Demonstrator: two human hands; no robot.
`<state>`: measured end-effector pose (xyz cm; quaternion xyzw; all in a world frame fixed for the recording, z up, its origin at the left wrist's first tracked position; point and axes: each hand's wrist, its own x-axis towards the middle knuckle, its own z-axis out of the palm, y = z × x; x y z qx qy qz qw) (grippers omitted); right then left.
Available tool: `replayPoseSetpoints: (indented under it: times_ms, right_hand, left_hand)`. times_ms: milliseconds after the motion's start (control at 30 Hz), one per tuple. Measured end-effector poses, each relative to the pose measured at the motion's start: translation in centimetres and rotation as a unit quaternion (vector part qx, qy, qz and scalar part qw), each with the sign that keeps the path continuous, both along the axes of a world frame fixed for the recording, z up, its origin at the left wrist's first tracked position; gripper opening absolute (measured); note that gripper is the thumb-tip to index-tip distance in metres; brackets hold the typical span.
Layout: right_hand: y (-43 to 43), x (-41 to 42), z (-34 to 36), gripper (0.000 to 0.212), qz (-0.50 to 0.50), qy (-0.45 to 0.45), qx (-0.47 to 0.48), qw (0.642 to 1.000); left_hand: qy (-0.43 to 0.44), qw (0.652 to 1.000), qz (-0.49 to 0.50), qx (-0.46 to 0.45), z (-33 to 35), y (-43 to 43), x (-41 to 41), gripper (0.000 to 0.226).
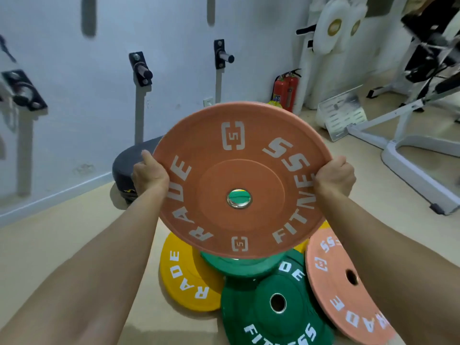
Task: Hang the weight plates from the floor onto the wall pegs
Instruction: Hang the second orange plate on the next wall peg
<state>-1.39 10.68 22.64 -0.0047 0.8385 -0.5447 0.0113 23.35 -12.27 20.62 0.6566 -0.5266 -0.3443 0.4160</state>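
Out in front of the white wall point(74, 108), well clear of the floor point(62, 245), the orange weight plate point(239, 180) is up in the air, and it's held from both sides! Left hand point(149, 175) clamps the left rim, thumb lying up along the edge, fingers curled away out of sight behind. Right hand point(334, 179) grips the opposite rim, knuckles bunched tight against it. The plate is tilted, printed face toward the camera, white FITNESS lettering plain to read, and a sliver of green shows through its steel-ringed centre hole. Down below, the pile waits on the floor: a yellow plate point(184, 275) lies flat on the left, a green plate point(273, 307) sits nearest the camera and overlaps it, and a second green plate point(239, 266) is mostly hidden beneath the raised one. A paler orange plate point(348, 290) overlaps the near green one on the right. Now the wall: the right peg point(225, 56) juts from its black bracket just above the raised plate's top edge, the middle peg point(144, 70) sits to its left, and the far-left peg point(23, 92) is a blur. A dark grey rounded pad point(132, 160) sits on the floor behind the left hand, against the wall. Two red fire extinguishers point(286, 89) stand in the corner, with a white-framed gym machine point(410, 155) off to the right.
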Motion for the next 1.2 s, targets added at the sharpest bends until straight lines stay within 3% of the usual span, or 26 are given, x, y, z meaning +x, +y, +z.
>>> replayPoseSetpoints:
  times_ms: [200,367,533,667,833,967,1200]
  right_hand:
    - [-4.7,5.0,20.3,0.049,0.041,0.004,-0.006,0.999]
    - [-9.3,9.4,37.8,0.052,0.072,0.018,-0.004,0.997]
    - [-13.8,14.6,52.6,0.05,0.101,0.026,-0.031,0.994]
    - [-17.1,17.2,60.6,0.054,0.111,0.047,-0.052,0.991]
    - [-21.5,20.0,68.3,0.051,0.135,0.084,-0.107,0.981]
    - [-25.5,20.9,72.9,0.052,0.144,0.101,-0.139,0.975]
    - [-35.3,20.4,80.6,0.06,0.136,0.081,-0.242,0.957]
  left_hand:
    - [0.031,0.999,0.025,-0.019,20.1,-3.9,5.4,0.055]
    - [0.002,0.999,0.047,-0.026,38.1,-6.4,11.0,0.053]
    - [0.018,0.996,0.064,-0.057,53.1,-12.1,17.2,0.064]
    - [0.045,0.993,0.062,-0.087,61.6,-15.8,20.6,0.072]
    - [0.012,0.983,0.073,-0.167,69.9,-17.0,24.0,0.06]
    - [0.04,0.974,0.091,-0.204,75.7,-19.4,25.5,0.082]
    - [0.07,0.941,0.128,-0.307,87.8,-26.1,24.9,0.071]
